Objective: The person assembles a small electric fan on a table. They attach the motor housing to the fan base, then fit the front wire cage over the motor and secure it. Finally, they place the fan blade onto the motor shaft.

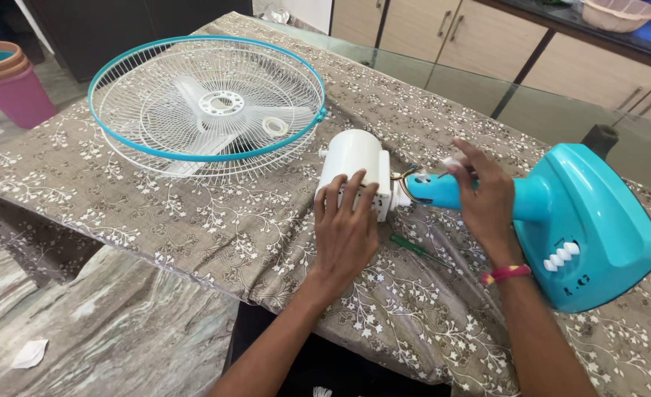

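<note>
My left hand point(345, 228) rests flat on the white fan motor housing point(353, 160), which lies on its side on the table. A little to the right, my right hand point(481, 195) pinches a small white part at the neck of the turquoise fan stand point(598, 213), near loose coloured wires point(405, 176) between housing and neck. The stand's base has white push buttons point(561, 257). A green-handled screwdriver point(414, 248) lies on the cloth between my two hands.
A white wire fan guard with a turquoise rim point(208, 99), blades inside it, lies at the table's far left. A floral cloth point(193, 213) covers the glass table. Stacked pink buckets point(13, 84) stand on the floor at left; cabinets and baskets behind.
</note>
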